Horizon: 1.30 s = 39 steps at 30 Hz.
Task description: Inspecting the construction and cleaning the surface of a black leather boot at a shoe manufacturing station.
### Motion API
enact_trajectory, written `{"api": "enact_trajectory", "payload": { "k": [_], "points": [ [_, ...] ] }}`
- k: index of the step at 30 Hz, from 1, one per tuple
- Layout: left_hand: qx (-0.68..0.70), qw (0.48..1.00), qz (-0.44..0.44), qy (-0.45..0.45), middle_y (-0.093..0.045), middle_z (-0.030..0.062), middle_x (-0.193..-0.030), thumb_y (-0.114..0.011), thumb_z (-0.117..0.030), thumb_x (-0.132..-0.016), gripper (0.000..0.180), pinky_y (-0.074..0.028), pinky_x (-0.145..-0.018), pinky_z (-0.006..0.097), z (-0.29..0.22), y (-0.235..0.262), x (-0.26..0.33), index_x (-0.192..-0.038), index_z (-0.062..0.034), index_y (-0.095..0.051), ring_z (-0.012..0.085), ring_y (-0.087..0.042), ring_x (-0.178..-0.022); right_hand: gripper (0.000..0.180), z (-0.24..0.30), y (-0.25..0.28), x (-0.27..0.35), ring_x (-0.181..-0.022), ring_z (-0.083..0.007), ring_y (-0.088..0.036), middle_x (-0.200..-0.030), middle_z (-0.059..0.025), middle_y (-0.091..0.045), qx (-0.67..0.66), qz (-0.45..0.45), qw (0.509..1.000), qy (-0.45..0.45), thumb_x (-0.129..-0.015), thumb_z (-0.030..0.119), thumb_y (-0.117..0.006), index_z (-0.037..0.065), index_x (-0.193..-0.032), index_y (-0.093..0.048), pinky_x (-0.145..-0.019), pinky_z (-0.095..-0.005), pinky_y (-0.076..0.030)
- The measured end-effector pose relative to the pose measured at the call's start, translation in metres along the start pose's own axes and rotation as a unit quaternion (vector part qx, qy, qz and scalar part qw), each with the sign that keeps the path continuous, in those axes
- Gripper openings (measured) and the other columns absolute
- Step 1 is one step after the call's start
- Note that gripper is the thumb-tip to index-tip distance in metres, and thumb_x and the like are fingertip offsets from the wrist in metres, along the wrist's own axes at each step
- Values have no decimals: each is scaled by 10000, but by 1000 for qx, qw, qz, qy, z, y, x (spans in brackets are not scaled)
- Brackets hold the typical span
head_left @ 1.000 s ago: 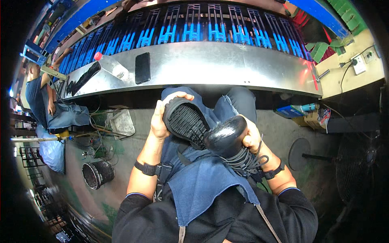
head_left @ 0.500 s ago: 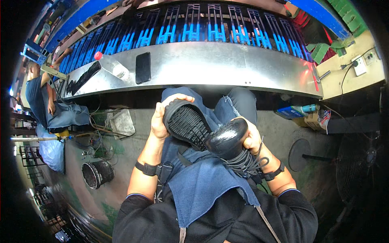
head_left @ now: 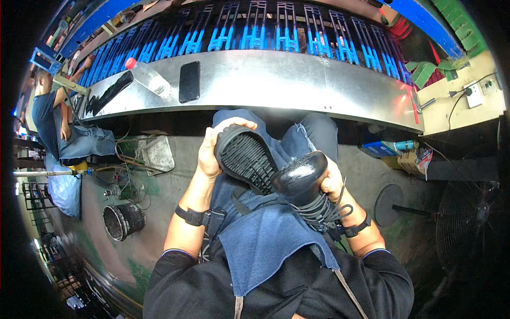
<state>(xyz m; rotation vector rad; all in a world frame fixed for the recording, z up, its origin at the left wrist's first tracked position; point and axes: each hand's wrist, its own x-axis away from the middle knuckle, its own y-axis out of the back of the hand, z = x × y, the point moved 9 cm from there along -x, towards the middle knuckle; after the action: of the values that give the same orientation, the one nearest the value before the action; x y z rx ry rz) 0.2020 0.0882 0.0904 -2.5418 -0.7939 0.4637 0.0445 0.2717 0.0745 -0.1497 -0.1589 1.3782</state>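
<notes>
Over my lap I grip a black shoe sole (head_left: 245, 160) with my left hand (head_left: 210, 153); its ridged face shows, and my fingers curl round its far and left edges. My right hand (head_left: 332, 178) is closed round a black laced shoe upper (head_left: 302, 179), partly hidden behind it. The upper's toe points away from me and its bottom looks glossy, with a bright sheen. Its laces (head_left: 324, 210) hang loose towards my right wrist. Sole and upper lie close side by side, their edges meeting or overlapping; whether they touch I cannot tell.
Ahead runs a metal ledge (head_left: 265, 80) with a phone (head_left: 189, 82), a clear bottle (head_left: 151, 78) and a black glove-like item (head_left: 110, 93). Blue-lit racks (head_left: 254, 37) stand behind. A bucket (head_left: 123, 221) is at left, a fan (head_left: 462, 226) at right. Another person (head_left: 53, 117) sits far left.
Both hands keep their grips, and the sole and upper have barely moved. The ledge and surroundings sit slightly higher in the picture.
</notes>
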Motion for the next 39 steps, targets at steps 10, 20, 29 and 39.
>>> {"api": "enact_trajectory", "payload": {
  "k": [10, 20, 29, 39],
  "points": [
    [-38, 999, 16, -16, -624, 210, -1225, -317, -683, -954, 864, -431, -1033, 400, -6, -8, -1, -1232, 98, -559, 285, -585, -1155, 968, -12, 5, 6, -1149, -257, -608, -1245, -161, -628, -99, -7, 994, -39, -697, 585, -808, -58, -1342, -480, -1016, -382, -455],
    [93, 992, -86, 26, -660, 176, -1166, -311, -589, -1019, 718, -495, -976, 386, 10, 20, 0, -1224, 44, -579, 263, -634, -1070, 684, -52, 24, 9, -1057, -195, -616, -1224, -118, -636, -137, -38, 987, -76, -767, 276, -546, -63, -1359, -491, -947, -306, -478],
    [147, 970, -181, 68, -671, 186, -1115, -304, -557, -1032, 653, -534, -926, 405, 28, 55, 11, -1177, 11, -593, 283, -652, -1028, 586, -70, 34, 6, -1114, -253, -634, -1252, -155, -622, -99, -33, 993, -48, -956, 432, -482, -6, -1346, -494, -977, -391, -512],
    [188, 974, -118, 50, -659, 215, -1154, -331, -479, -1043, 602, -509, -969, 435, 21, 37, 4, -1206, 43, -581, 320, -633, -1083, 832, -55, 23, 0, -1154, -216, -581, -1283, -137, -608, -98, -24, 993, -59, -844, 579, -627, -63, -1358, -496, -1013, -339, -449]
  ]
}}
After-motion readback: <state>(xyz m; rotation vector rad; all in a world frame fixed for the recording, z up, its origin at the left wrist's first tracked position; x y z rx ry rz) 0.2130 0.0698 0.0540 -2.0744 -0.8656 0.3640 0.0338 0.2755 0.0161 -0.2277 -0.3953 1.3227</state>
